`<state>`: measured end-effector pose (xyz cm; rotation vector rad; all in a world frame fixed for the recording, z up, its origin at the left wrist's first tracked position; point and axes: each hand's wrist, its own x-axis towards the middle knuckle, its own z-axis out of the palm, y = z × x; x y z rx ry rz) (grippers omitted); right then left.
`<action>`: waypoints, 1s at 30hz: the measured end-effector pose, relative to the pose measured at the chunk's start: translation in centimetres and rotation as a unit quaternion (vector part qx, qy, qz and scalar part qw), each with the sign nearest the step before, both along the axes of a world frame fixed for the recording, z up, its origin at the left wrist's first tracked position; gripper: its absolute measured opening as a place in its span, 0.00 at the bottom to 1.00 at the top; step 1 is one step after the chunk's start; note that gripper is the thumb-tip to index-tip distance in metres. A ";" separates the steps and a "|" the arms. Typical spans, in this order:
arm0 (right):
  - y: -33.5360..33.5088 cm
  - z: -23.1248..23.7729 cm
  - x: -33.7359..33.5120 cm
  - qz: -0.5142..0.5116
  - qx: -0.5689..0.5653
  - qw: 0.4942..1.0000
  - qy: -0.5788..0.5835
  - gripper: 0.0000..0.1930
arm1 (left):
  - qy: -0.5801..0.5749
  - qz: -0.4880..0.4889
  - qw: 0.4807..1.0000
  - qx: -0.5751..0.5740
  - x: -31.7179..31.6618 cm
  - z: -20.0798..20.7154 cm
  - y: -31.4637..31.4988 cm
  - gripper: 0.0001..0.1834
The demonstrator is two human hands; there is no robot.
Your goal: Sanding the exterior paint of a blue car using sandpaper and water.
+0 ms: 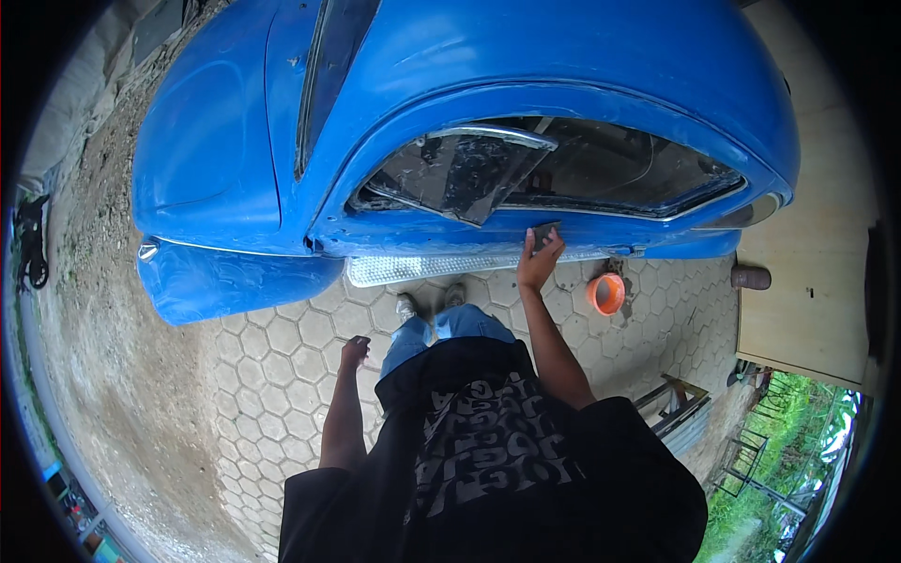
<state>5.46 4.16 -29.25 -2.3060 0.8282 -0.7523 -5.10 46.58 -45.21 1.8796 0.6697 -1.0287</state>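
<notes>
A blue car (450, 61) with dull, scuffed paint stands across the view in front of me. My right hand (540, 265) is closed on a small dark grey piece of sandpaper (547, 235), pressed to the blue door just below the side window (619, 169). Inside the window frame, a small pane with a bright metal edge (507, 136) stands tilted. My left hand (356, 351) hangs at my left side, away from the car. Its fingers are curled in, and nothing shows in them.
An orange bucket (606, 294) stands on the hexagonal pavers (272, 375) to the right, with wet ground beside it. A silver running board (404, 270) juts out under the door. A tan panel (807, 281) rises at the right, and a framed item (671, 405) lies behind me.
</notes>
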 end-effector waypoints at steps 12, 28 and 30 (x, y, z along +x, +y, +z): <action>-4.0 1.2 0.3 -0.126 0.398 0.892 -0.172 0.15 | 0.056 0.027 0.997 0.037 -1.7 5.3 0.1 0.18; 2.6 -0.4 4.5 -0.201 -0.009 0.969 -0.144 0.21 | -0.062 -0.070 0.994 0.058 7.7 6.6 7.7 0.16; 5.2 -1.2 3.7 -0.188 0.008 0.976 -0.107 0.23 | -0.252 -0.077 0.964 0.043 11.6 9.3 7.3 0.12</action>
